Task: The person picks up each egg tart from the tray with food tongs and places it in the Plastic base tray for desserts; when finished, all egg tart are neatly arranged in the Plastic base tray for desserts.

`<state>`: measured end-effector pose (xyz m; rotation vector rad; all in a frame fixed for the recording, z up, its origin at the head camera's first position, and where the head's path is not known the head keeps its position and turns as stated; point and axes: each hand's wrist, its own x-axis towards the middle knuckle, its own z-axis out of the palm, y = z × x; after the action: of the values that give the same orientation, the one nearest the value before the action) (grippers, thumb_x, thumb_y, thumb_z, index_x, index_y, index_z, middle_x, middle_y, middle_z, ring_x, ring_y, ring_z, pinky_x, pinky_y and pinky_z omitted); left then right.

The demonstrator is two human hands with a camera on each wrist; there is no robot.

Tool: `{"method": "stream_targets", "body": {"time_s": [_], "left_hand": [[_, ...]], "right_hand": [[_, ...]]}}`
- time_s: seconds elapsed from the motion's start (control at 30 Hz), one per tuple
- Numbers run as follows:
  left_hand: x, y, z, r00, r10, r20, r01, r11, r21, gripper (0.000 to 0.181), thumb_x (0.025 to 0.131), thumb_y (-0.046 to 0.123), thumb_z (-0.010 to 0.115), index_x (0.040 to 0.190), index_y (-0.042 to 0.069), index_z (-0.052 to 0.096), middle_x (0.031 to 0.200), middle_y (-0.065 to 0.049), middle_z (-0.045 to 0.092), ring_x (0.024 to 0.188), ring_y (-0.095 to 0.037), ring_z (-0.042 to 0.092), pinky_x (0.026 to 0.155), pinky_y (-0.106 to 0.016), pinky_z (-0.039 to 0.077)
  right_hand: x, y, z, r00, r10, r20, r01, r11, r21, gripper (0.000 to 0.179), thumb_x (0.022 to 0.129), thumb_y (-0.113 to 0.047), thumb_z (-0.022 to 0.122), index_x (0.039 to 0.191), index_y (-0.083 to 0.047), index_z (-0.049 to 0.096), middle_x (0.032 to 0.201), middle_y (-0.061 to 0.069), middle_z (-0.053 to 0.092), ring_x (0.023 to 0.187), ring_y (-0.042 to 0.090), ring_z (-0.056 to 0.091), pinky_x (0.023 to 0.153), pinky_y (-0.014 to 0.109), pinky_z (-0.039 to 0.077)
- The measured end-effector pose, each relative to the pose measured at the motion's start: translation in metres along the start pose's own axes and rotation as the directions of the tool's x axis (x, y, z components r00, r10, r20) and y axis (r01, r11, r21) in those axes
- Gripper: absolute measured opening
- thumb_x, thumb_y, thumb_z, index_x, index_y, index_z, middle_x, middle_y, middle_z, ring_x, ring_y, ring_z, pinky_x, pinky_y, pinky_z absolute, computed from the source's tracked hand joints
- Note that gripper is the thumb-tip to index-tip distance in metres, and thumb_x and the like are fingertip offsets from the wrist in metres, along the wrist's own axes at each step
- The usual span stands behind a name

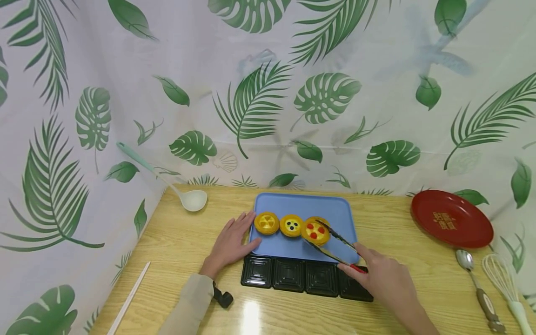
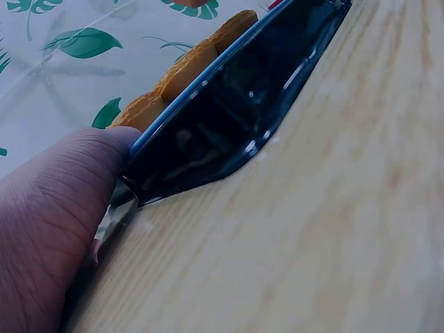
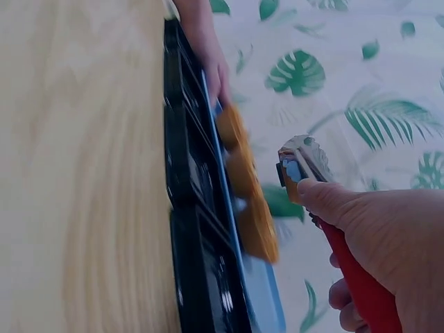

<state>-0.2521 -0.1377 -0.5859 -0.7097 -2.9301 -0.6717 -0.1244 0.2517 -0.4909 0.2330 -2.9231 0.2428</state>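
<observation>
Head view shows three tarts (image 1: 266, 224) lying in a row on the blue tray (image 1: 326, 204), a little below the middle of the frame, with four black square dishes (image 1: 289, 274) just below it on the bench (image 1: 184, 237). The right hand (image 1: 383, 274), at lower right, has its fingers curled round the tongs (image 1: 340, 237), whose two arms stand apart over the red-spotted tart (image 1: 316, 228) at the row's right end. Whether the tips touch it, I cannot tell – the right wrist view does not settle this. The left hand (image 1: 232, 239) rests at the tray's left edge, its fingers extended and gripping nothing; I suppose it may serve to steady the tray. The step in hand, as I judge, is taking hold of the red-spotted tart – so the next move calls for bringing both arms evenly against its sides, without pushing the middle tart (image 1: 291, 226).
</observation>
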Motion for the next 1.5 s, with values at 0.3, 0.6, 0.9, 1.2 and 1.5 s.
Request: {"method": "stream_targets", "body": {"time_s": [0.3, 0.6, 0.9, 1.2, 1.5], "left_hand": [[0.002, -0.001, -0.002, 1.0, -0.004, 0.015, 0.004, 1.0, 0.002, 0.085, 0.101, 0.067, 0.047, 0.168, 0.021, 0.022, 0.172, 0.006, 0.022, 0.16, -0.019, 0.019, 0.13, -0.044, 0.012], [0.001, -0.001, -0.002, 1.0, -0.001, 0.004, 0.001, 1.0, -0.008, 0.086, 0.101, 0.068, 0.047, 0.168, 0.02, 0.021, 0.173, 0.005, 0.022, 0.16, -0.02, 0.018, 0.13, -0.045, 0.011], [0.001, -0.001, -0.001, 1.0, 0.006, 0.018, -0.006, 1.0, -0.01, 0.086, 0.101, 0.067, 0.048, 0.168, 0.02, 0.021, 0.173, 0.005, 0.021, 0.16, -0.02, 0.018, 0.13, -0.046, 0.012], [0.006, -0.006, -0.004, 1.0, 0.03, -0.005, -0.03, 0.999, -0.027, 0.085, 0.101, 0.06, 0.054, 0.167, 0.015, 0.026, 0.172, -0.001, 0.026, 0.159, -0.026, 0.025, 0.128, -0.051, 0.018], [0.011, -0.008, -0.002, 1.0, 0.026, 0.008, -0.026, 1.0, -0.005, 0.084, 0.101, 0.064, 0.048, 0.168, 0.019, 0.024, 0.172, 0.003, 0.024, 0.16, -0.023, 0.022, 0.129, -0.047, 0.017]], "right_hand": [[-0.006, -0.047, 0.009, 0.993, -0.119, 0.019, 0.119, 0.993, -0.018, 0.066, 0.083, -0.065, 0.078, 0.131, -0.019, 0.071, 0.107, 0.007, 0.078, 0.04, 0.011, 0.032, 0.037, 0.026, 0.027], [-0.005, -0.085, 0.026, 0.967, -0.197, 0.159, 0.2, 0.98, -0.001, 0.066, 0.087, -0.075, 0.064, 0.132, -0.026, 0.068, 0.101, -0.002, 0.076, 0.05, 0.007, 0.045, 0.044, 0.027, 0.038], [-0.003, -0.098, 0.037, 0.957, -0.237, 0.164, 0.239, 0.971, 0.009, 0.062, 0.088, -0.071, 0.067, 0.13, -0.024, 0.069, 0.092, -0.003, 0.074, 0.055, 0.01, 0.055, 0.045, 0.027, 0.041], [-0.001, -0.102, 0.042, 0.95, -0.256, 0.18, 0.258, 0.966, 0.014, 0.063, 0.088, -0.074, 0.064, 0.129, -0.025, 0.069, 0.085, -0.005, 0.071, 0.05, 0.007, 0.048, 0.043, 0.025, 0.037], [-0.002, -0.101, 0.044, 0.957, -0.206, 0.206, 0.21, 0.978, 0.004, 0.072, 0.085, -0.078, 0.064, 0.134, -0.026, 0.068, 0.1, 0.0, 0.076, 0.056, 0.012, 0.057, 0.045, 0.029, 0.043]]}}
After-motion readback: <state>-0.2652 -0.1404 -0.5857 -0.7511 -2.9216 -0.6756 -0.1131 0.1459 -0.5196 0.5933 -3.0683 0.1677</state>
